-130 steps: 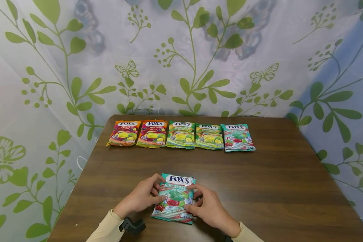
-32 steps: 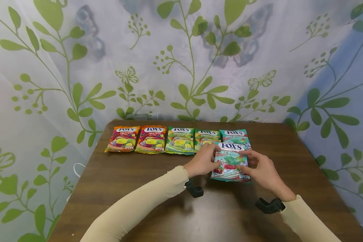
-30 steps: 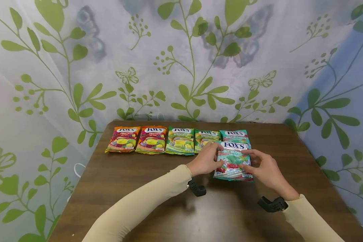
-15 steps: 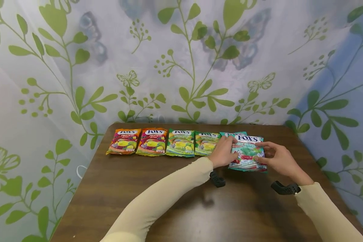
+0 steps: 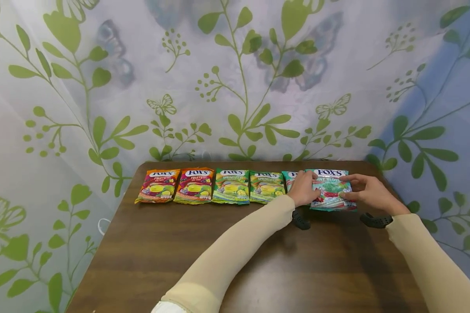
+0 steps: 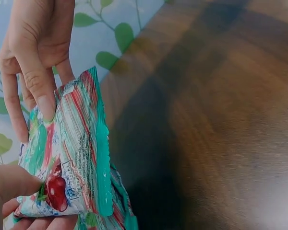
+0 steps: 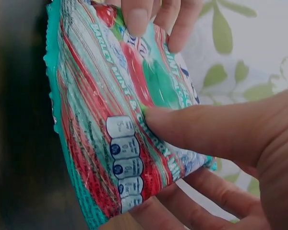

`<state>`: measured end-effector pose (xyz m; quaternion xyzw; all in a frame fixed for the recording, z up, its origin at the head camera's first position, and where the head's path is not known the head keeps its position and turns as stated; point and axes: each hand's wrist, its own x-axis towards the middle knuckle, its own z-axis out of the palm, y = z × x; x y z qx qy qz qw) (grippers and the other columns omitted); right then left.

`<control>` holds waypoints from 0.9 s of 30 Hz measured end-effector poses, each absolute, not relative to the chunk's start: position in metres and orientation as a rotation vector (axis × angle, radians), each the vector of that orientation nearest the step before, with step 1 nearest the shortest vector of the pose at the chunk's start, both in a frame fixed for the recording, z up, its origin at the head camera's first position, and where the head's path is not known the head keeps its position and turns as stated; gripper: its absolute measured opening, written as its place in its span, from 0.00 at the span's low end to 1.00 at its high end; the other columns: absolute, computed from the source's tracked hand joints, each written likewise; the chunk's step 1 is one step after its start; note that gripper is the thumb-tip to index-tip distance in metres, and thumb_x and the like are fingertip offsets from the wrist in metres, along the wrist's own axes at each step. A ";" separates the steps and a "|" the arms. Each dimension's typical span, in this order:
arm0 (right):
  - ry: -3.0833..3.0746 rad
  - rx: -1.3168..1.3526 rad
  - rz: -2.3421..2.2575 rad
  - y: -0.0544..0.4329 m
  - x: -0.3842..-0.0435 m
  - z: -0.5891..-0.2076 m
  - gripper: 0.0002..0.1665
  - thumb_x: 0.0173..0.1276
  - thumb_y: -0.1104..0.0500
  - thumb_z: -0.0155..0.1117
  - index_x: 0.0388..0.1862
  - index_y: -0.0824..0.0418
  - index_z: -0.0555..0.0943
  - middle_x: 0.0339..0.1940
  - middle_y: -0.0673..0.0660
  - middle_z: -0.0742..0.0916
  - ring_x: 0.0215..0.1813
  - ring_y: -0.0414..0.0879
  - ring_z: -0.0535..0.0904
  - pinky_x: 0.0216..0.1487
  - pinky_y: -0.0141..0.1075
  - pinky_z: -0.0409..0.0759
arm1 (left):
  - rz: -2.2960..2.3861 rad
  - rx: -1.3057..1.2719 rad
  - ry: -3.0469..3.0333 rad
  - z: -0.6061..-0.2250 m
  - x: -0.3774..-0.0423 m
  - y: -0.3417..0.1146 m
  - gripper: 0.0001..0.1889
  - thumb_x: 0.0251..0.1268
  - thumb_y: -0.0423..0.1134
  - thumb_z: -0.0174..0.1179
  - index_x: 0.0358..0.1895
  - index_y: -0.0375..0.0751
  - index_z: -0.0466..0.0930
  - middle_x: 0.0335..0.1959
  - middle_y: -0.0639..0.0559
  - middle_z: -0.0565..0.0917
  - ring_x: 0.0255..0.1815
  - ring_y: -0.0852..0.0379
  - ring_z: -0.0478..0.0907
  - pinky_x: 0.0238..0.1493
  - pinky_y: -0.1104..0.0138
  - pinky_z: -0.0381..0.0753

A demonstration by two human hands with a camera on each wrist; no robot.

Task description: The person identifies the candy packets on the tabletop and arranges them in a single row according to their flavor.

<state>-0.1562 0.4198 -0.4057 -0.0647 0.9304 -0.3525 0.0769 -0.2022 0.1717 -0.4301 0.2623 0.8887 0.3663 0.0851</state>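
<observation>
A teal bag of mint candy (image 5: 332,191), printed FOX'S, is held by both hands at the right end of a row of bags. My left hand (image 5: 303,189) grips its left edge, thumb on the front. At the opposite edge my right hand (image 5: 372,194) pinches it, with the thumb (image 7: 197,127) on the front and fingers underneath. A second teal mint bag (image 5: 290,177) lies just left of it, mostly hidden by the left hand. In the left wrist view the held bag (image 6: 79,143) looks tilted, with part of another teal bag below it.
Two orange fruit candy bags (image 5: 158,187) and two green spring tea bags (image 5: 231,187) lie side by side along the back of the brown wooden table (image 5: 172,243). Behind the table hangs a leaf-patterned curtain (image 5: 203,87).
Both hands have carried the teal mint bag from the front middle of the table to the back right. In the last second it moved right, from before the second mint bag to beside it.
</observation>
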 end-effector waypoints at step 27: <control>2.797 0.134 -1.044 0.468 -0.189 -0.440 0.38 0.73 0.60 0.76 0.75 0.75 0.74 0.67 0.83 0.79 0.49 0.64 0.81 0.44 0.48 0.80 | 1.052 0.625 2.726 -0.495 -0.246 0.266 0.22 0.72 0.37 0.70 0.67 0.43 0.83 0.60 0.52 0.80 0.58 0.60 0.76 0.53 0.72 0.79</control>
